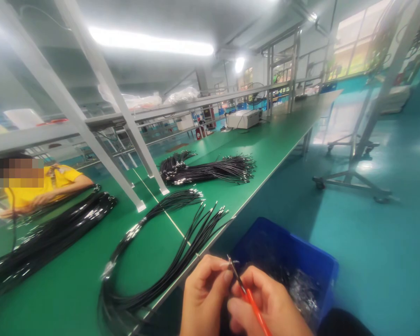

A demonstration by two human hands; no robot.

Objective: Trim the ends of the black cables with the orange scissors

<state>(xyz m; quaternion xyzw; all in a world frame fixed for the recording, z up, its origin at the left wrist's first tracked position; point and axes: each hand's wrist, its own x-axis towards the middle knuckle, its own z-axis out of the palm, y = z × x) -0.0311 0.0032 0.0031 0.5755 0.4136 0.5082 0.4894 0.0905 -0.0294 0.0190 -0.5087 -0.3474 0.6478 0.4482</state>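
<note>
My right hand (269, 301) is closed around red-handled scissors (252, 308), whose dark, narrow metal blades point up and to the left. Thumb and forefinger of my left hand (205, 289) pinch a tiny pale piece at the blade tips, too small to name. On the table's edge beside my left hand lies a curved bundle of black cables (117, 252), with bright silvery ends and shiny bands. Beneath my hands stands a blue bin (322, 261) with clear plastic scraps inside.
The long green table (66, 289) runs away to the upper right. More black cable bundles (210, 170) lie farther along it, and others (56, 233) at left near a person in yellow (66, 179). Grey posts (112, 88) rise from the table. A wheeled stand (353, 179) is at right.
</note>
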